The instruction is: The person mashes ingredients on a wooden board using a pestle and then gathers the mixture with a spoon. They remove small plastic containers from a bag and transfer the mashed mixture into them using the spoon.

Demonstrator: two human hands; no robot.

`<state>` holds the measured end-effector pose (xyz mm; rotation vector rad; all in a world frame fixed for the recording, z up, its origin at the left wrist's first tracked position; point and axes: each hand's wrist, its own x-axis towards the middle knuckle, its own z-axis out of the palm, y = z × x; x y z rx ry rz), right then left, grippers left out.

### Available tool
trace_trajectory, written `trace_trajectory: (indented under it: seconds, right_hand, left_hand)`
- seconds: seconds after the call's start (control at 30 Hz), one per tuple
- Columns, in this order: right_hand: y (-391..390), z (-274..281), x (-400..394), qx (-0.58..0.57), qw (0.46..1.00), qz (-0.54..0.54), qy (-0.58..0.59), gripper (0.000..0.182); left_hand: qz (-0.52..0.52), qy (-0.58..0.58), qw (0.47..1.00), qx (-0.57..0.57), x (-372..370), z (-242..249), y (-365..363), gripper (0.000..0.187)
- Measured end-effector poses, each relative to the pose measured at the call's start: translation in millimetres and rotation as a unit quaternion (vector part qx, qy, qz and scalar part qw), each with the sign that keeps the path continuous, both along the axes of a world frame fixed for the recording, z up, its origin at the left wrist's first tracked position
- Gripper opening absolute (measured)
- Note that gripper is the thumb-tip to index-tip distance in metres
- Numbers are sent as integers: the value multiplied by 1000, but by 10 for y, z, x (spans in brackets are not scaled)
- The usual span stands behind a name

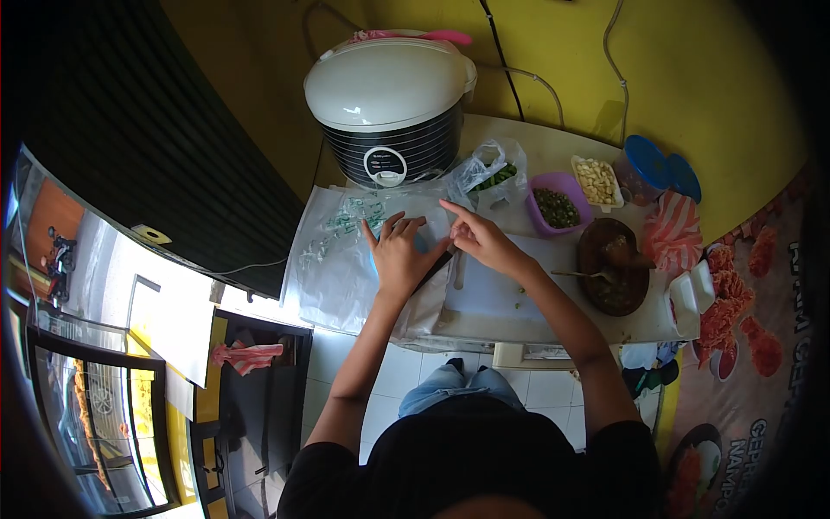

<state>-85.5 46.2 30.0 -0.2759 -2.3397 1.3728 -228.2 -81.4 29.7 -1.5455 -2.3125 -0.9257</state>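
My left hand [399, 251] is over the plastic sheets and bags [333, 259] on the table, its fingers spread. A bit of something light blue shows at its left edge. Close beside it on the right, my right hand [475, 235] has its index finger stretched out and the other fingers curled; whether it pinches anything is too small to tell. The dark blade of a knife [434, 272] lies below the hands, next to a white cutting board [493, 285]. Behind the hands are a clear bag with green vegetables [497, 177] and a purple bowl of chopped greens [556, 206].
A large rice cooker [389, 104] stands at the back left. To the right are a tray of peeled cloves [596, 183], a stone mortar [612, 268] with a spoon, a blue-lidded tub [644, 169], a striped bag [673, 233] and a white foam box [687, 303].
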Motion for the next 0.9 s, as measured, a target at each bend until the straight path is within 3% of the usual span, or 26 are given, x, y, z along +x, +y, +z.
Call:
trace_trajectory:
  seconds: [0.27, 0.47, 0.57, 0.67, 0.77, 0.9]
  right_hand:
    - [53, -145, 0, 9, 999, -18, 38, 54]
    - [-57, 120, -143, 101, 981, -108, -129, 47]
    - [-49, 123, -184, 34, 983, -114, -137, 46]
    - [-4, -95, -292, -42, 984, -134, 107, 46]
    - [75, 163, -220, -96, 986, -134, 26, 43]
    - [104, 317, -203, -267, 961, -63, -20, 41]
  left_hand:
    - [-17, 15, 1000, 12, 14, 28, 0, 42]
    - [-21, 24, 999, 9, 4, 10, 5, 36]
    - [-9, 14, 1000, 5, 5, -10, 11, 36]
    - [-6, 1, 1000, -25, 20, 58, -8, 37]
    - [-8, 5, 1000, -23, 13, 29, -16, 42]
    - [-6, 37, 999, -3, -10, -26, 19, 57]
